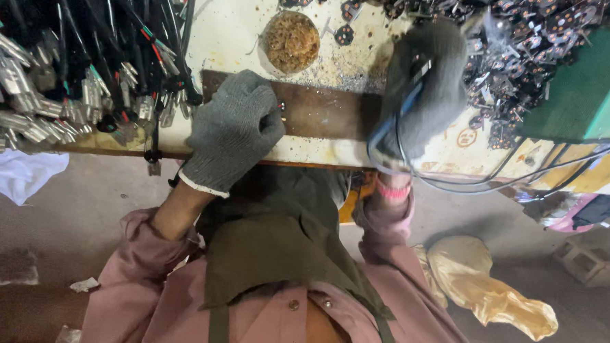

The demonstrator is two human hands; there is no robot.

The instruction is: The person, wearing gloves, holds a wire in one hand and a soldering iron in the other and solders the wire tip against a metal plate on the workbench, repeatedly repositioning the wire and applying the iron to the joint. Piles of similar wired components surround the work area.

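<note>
A small dark part is pinched at the closed left hand's fingertips on the brown plate; right of the plate, a blue-handled tool is gripped by the closed right hand.

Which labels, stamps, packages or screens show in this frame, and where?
Round red stamp: printed on the pale bench top, just beside the gloved right hand.
Crumpled yellowish plastic bag: on the floor, lower right.
No screens visible.
</note>
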